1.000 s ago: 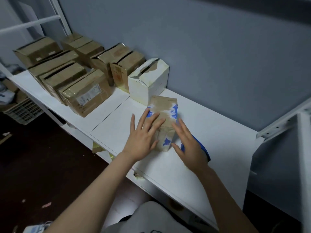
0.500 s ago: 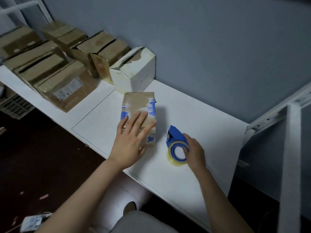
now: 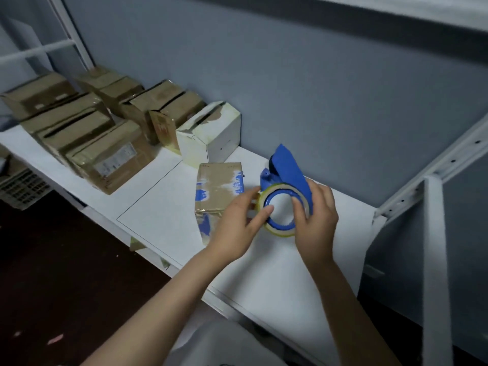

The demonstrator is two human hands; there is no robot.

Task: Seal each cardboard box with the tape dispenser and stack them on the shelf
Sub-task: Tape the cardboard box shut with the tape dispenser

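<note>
Head view: R hand [image 3: 315, 220] has its grip closed round the blue tape dispenser [image 3: 286, 170], fingers curled on its right side, one fingertip inside the core. The dispenser is held up off the tabletop [image 3: 163, 207], blue guard pointing up and away. The yellowish tape roll [image 3: 280, 231] faces the cam. L hand [image 3: 237, 228] has its grip pinching the roll's left rim, thumb on the outer edge, forefinger tip at the blue core.

The small brown box w/ blue print [image 3: 219, 186] sits on the tabletop just left of the dispenser. Its near right corner is hidden behind the L hand, its top flaps are down, and neither hand is on it. A white box [image 3: 211, 133] stands right behind it, near the grey wall [image 3: 317, 88], top scuffed. A cluster of brown cardboard boxes [image 3: 111, 157] sits further left on the same surface, some w/ flaps gaping.

A white metal frame [image 3: 435, 260] is on the right. A plastic crate [image 3: 21, 188] sits far left, low, beside the dark floor [image 3: 66, 273].
</note>
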